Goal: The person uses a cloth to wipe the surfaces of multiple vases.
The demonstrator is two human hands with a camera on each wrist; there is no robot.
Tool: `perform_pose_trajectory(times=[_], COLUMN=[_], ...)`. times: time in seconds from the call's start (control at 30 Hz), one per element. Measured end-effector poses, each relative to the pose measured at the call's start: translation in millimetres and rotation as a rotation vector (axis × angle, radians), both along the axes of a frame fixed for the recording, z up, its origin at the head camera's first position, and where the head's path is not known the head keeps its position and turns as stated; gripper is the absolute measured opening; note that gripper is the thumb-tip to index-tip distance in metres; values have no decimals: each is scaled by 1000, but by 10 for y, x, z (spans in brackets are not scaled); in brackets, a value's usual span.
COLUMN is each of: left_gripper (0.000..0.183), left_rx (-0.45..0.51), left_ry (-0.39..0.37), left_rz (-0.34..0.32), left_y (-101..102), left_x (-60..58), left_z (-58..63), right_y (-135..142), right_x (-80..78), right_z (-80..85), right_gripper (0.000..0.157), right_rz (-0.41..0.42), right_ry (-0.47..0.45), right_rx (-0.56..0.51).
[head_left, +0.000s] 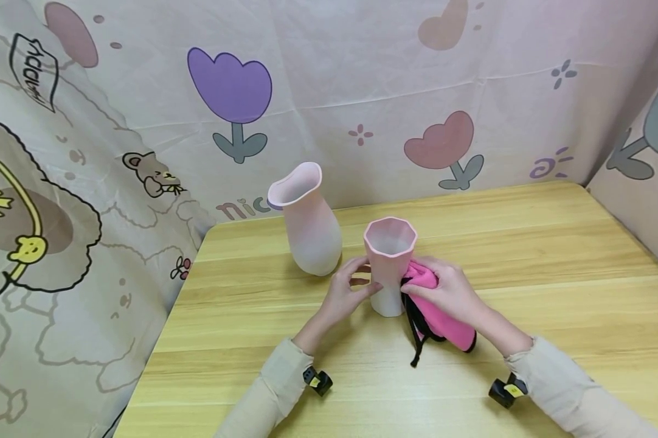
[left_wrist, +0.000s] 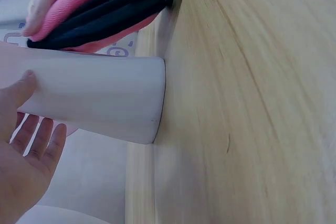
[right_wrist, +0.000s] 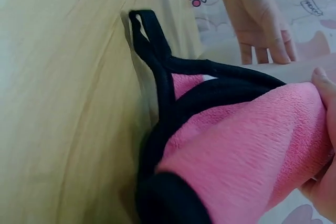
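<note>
A faceted vase (head_left: pixel 390 267), pink at the top and fading to white at its foot, stands upright on the table. My left hand (head_left: pixel 351 286) holds its left side, thumb across the front and fingers behind. In the left wrist view, that thumb and the fingertips of the left hand (left_wrist: pixel 26 145) lie against the white vase wall (left_wrist: pixel 110 93). My right hand (head_left: pixel 444 289) grips a bunched pink cloth (head_left: pixel 452 325) with black edging and a hanging loop, pressed to the vase's right side. The cloth (right_wrist: pixel 236 150) fills much of the right wrist view.
Behind and left of the held vase stands a taller pink-and-white vase (head_left: pixel 312 237) with a flared, wavy mouth. The wooden table (head_left: pixel 526 255) meets a printed fabric backdrop (head_left: pixel 329 79) at its back and sides. Small black cameras (head_left: pixel 318 381) are strapped at both wrists.
</note>
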State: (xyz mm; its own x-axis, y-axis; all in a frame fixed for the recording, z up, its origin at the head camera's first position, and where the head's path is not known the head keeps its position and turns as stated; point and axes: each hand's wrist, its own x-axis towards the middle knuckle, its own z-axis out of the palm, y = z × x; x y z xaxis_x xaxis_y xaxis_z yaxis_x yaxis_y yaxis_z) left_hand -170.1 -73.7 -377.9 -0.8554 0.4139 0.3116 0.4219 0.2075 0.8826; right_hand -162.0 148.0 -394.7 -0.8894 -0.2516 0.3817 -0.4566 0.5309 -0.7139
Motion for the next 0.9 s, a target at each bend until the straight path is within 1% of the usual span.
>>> perform_pose_trajectory(times=[0.2, 0.37, 0.57, 0.73, 0.9], left_gripper=[48, 47, 48, 47, 48], left_rx=[6, -1, -9, -13, 3], left_ry=[-8, -22, -27, -17, -11], left_rz=[-4, -1, 4, 11, 1], left_y=[-2, 2, -5, 0, -2], left_x=[-1, 0, -1, 8, 3], left_z=[-11, -1, 5, 8, -10], right_y=[18, 23, 7, 4, 1], right_x=[-25, -43, -55, -56, -55], right_z=[-97, -193, -245, -261, -257], right_gripper=[54, 44, 37, 37, 38], right_rz=[49, 91, 109, 118, 127], right_ry=[-77, -98, -101, -108, -123], right_rx=[102, 204, 228, 251, 274])
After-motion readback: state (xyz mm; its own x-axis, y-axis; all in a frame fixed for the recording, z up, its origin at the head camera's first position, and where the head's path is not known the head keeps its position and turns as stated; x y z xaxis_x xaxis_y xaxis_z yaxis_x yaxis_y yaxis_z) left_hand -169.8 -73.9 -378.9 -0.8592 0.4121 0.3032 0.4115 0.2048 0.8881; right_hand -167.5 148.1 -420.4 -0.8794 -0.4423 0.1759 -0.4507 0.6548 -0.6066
